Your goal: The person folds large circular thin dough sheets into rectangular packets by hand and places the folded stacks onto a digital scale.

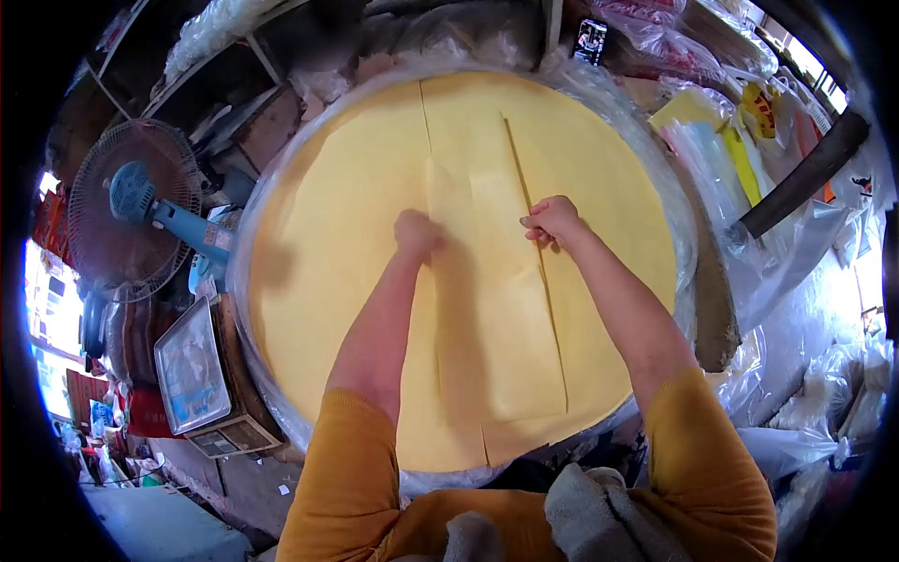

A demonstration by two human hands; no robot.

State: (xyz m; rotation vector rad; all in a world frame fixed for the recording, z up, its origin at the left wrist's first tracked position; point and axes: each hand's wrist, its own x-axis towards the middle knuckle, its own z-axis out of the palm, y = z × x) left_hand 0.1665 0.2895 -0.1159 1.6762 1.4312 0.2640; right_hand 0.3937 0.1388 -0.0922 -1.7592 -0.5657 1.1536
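A long pale yellow folded sheet (496, 328) lies on a large round surface covered in the same yellow material (328, 281). My left hand (419, 234) is closed at the sheet's left edge, its fingertips partly hidden. At the right edge, my right hand (552, 222) pinches the sheet between thumb and fingers. The strip between my hands runs lengthwise away from me, with its right edge slightly raised. Thin dark seams show in the yellow layer beyond and in front of it.
Clear plastic film (686, 234) rings the round surface. On the left are a blue fan (136, 211) and a scale with a metal tray (194, 365). A phone (590, 41) stands at the back. Plastic bags (721, 155) and a dark pole (805, 175) are on the right.
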